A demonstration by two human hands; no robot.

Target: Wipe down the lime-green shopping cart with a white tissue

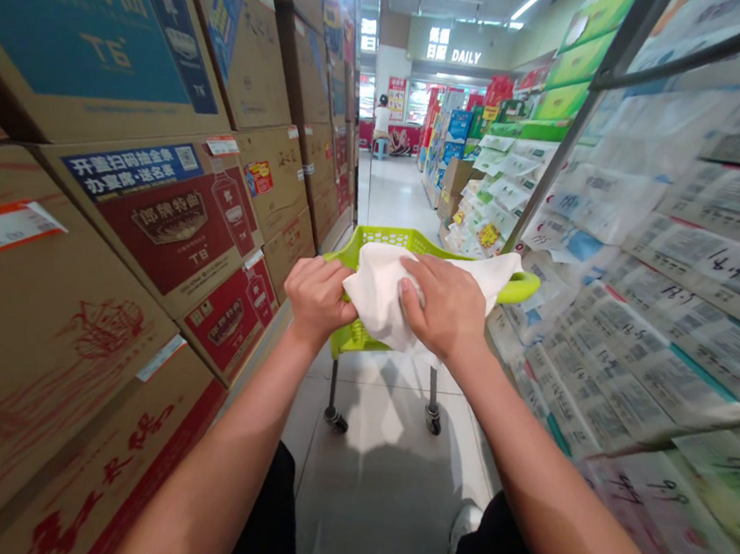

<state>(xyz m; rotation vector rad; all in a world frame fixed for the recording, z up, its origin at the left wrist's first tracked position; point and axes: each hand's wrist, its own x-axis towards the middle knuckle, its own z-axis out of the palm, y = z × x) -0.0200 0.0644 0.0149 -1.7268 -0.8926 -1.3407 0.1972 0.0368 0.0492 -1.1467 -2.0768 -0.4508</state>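
Ahead of me is a lime-green shopping cart (358,337) with a plastic basket on thin legs with casters. My left hand (318,296) is closed in a fist around the left end of its handle. A white cloth (374,288) lies draped across the handle. My right hand (443,304) presses on it from above, with the fingers curled over the cloth. The right end of the green handle (519,288) sticks out beyond the cloth. Cloth and hands hide the middle of the handle and much of the basket's inside.
Stacked cardboard cartons (176,230) line the left side closely. On the right, a metal-framed rack (558,160) holds packs of tissue (665,299) with handwritten prices. The tiled floor (402,188) runs ahead between them. Farther off, a person (382,120) sits on a blue stool (380,148).
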